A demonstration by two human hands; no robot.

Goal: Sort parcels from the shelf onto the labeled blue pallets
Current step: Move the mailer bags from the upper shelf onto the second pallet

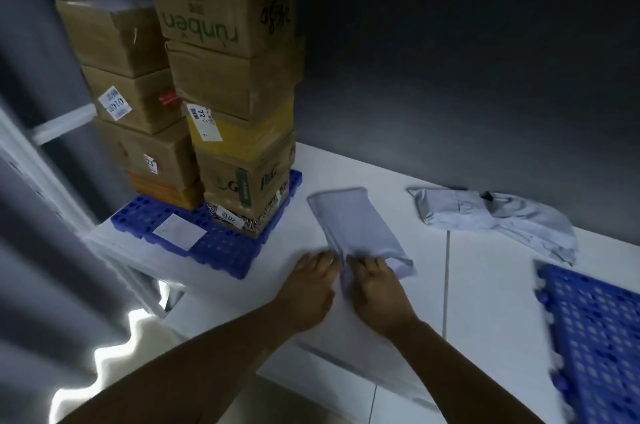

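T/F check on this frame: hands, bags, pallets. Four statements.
1. The left hand and right hand both touch the near bag. True.
2. Boxes are stacked on the left pallet. True.
3. The near bag lies on the left pallet. False: it lies on the floor beside it.
4. The right pallet carries boxes. False: none on the part in view.

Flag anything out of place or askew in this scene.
Two soft parcels lie on the white surface, off any pallet: a flat grey bag at centre and a crumpled grey bag farther right. On the left blue pallet, the taller box stack is uneven, with boxes offset, and the top box has its print upside down.
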